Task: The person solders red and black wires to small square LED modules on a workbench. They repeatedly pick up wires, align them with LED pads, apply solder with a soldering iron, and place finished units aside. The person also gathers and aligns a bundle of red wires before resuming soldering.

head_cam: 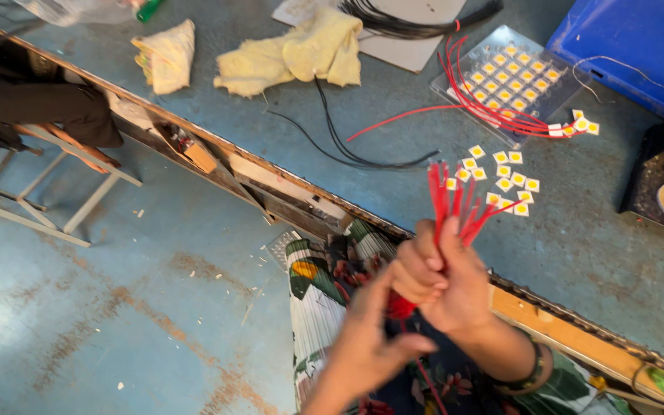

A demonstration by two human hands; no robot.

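Item: bundle of red wires (455, 201), standing upright over the near edge of the blue-grey worktable (593, 253). We find it gripped by the right hand (443, 280), whose fingers curl tightly round the lower part of the bundle, the wire ends fanning out above the fist. The left hand (366, 338) lies just below and beside it, fingers spread loose, its fingertips touching the right fist; it grips nothing (the view is somewhat blurred here).

Near the wire tips we count a scatter of small square white-and-yellow chips (505, 180) lying loose on the table. Further back: a clear tray (512, 81) of the same chips, with more red wires draped over it. Also listed: black wires (347, 146), two yellow cloths (290, 54), a blue box (632, 46) at the far right corner.
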